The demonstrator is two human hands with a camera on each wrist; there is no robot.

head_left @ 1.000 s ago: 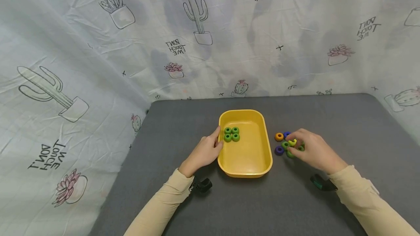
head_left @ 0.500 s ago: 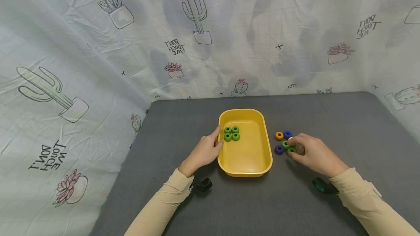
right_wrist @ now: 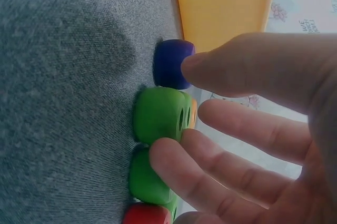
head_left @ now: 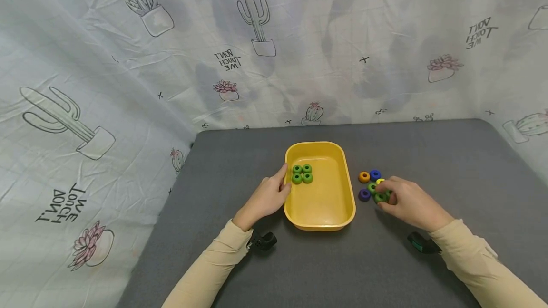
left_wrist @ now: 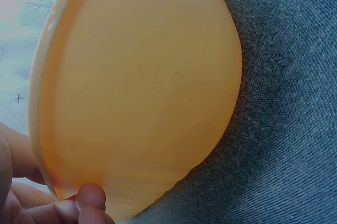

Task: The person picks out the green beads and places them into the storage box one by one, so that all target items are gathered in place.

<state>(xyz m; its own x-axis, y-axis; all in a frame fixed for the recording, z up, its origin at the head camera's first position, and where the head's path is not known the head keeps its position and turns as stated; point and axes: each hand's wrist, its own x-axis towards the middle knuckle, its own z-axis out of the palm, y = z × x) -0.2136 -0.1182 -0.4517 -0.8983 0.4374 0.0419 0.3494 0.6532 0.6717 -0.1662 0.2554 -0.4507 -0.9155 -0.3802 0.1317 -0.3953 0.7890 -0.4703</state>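
My left hand (head_left: pixel 266 197) holds the left side of a yellow tray (head_left: pixel 320 226); in the left wrist view its fingers (left_wrist: pixel 90 196) grip the rim and press the outer wall. Inside the tray, green beads (head_left: pixel 307 178) stand in two rows of two. My right hand (head_left: pixel 412 203) is bent over a cluster of beads right of the tray. In the right wrist view its fingers are spread, with fingertips (right_wrist: pixel 164 153) at the green beads (right_wrist: pixel 158 116). The thumb (right_wrist: pixel 237 68) overlaps a purple bead (right_wrist: pixel 171 65). The palm hides part of the cluster.
At the cluster's left edge lie an orange bead (head_left: pixel 364 177) and a blue bead (head_left: pixel 375 175). A yellow bead (head_left: pixel 380 181) shows partly beside the right fingers. A red bead (right_wrist: pixel 147 215) sits beyond the green ones. The grey table (head_left: pixel 239 156) ends at a printed cloth (head_left: pixel 299 80).
My right hand has shifted slightly down and right over the beads, its fingertips now around a green bead, uncovering more of the blue one. The left hand and tray stay put.
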